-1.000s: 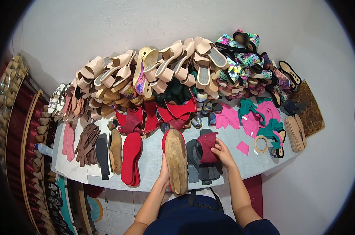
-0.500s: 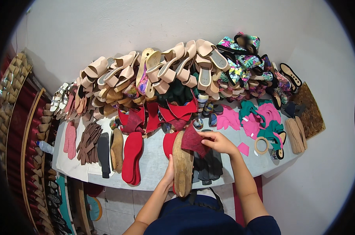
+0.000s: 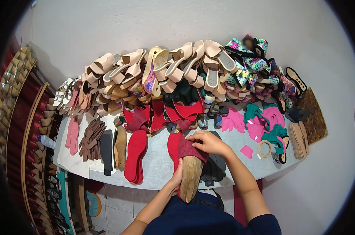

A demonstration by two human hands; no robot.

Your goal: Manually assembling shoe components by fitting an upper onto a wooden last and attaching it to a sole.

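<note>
A worn wooden shoe last (image 3: 190, 180) stands out over the table's near edge, heel end toward me. My left hand (image 3: 176, 179) is closed on its left side. Across the toe end lies a dark red patterned shoe upper (image 3: 189, 151), which covers that part of the last. My right hand (image 3: 208, 143) pinches the upper near its top right with bent fingers. Just left of the last, a bright red sole piece (image 3: 172, 145) shows partly, mostly hidden by the last and upper. Farther left lies a stack of red insoles (image 3: 135, 156).
Finished beige sandals (image 3: 181, 64) and patterned sandals (image 3: 248, 66) are heaped along the wall. Another wooden last (image 3: 120, 147), brown strips (image 3: 92, 139) and dark grey pieces (image 3: 214, 168) lie on the table (image 3: 158, 172). Pink and green scraps (image 3: 265, 121) and a tape roll (image 3: 264, 149) sit right.
The dark red upper, held up at the toe's right side before, now lies across the last's toe end. My right hand has moved slightly left with it, and the last has shifted right.
</note>
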